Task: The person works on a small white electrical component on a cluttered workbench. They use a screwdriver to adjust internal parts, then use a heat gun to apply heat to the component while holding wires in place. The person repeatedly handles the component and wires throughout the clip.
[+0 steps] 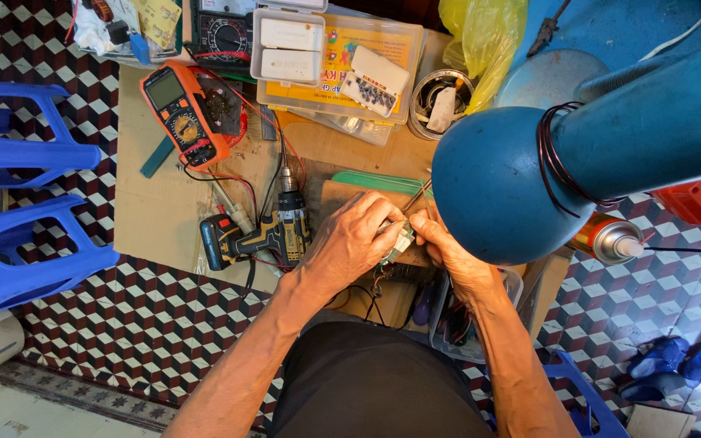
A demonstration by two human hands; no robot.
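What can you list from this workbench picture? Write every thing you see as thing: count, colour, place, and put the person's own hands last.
small part: one, pale metal, pinched between both hands
cordless drill: one, black and yellow, left of the hands
multimeter: one, orange and black, upper left of the board
analogue meter: one, black, top edge
clear parts box: one, with white pieces, top centre
plastic bag: one, yellow, top right
lamp shade: one, blue, right of the hands
spray can: one, orange, under the lamp
plastic stools: two, blue, left
sandals: a blue pair, lower right floor
left hand: one, gripping the part
right hand: one, gripping the part
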